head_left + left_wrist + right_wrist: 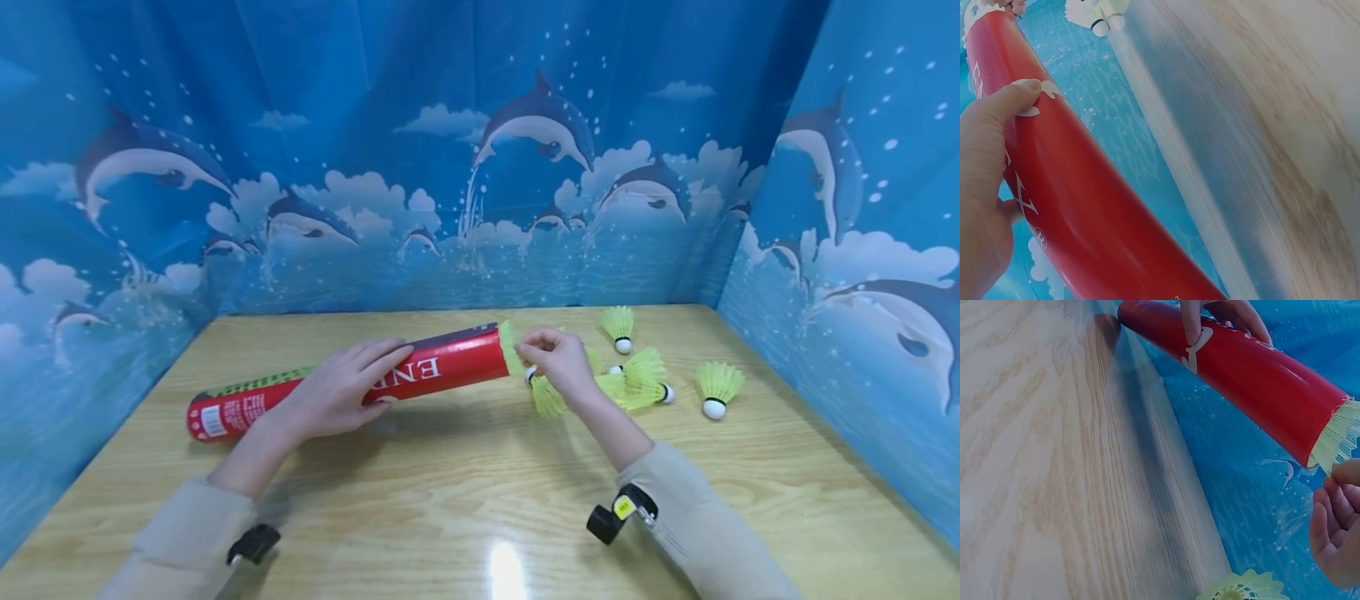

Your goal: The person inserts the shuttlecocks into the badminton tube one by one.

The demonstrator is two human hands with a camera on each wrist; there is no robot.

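Observation:
My left hand (341, 387) grips a red shuttlecock tube (465, 362) around its middle, thumb along the near side in the left wrist view. The tube slants, its open end raised toward the right and its barcoded end low on the left. From that open end sticks the yellow-green skirt of a shuttlecock (1339, 432); its cork is hidden inside. My right hand (558, 362) pinches the edge of this skirt between thumb and fingertips, just outside the tube's mouth. Beneath the right hand lies another yellow shuttlecock (550, 402).
Several loose shuttlecocks lie on the wooden table (450, 500) to the right: a cluster (637, 383) beside the right hand, one upright shuttlecock (618, 323) farther back, and another shuttlecock (719, 383) rightmost. A blue dolphin-print curtain (360, 275) encloses the back and sides.

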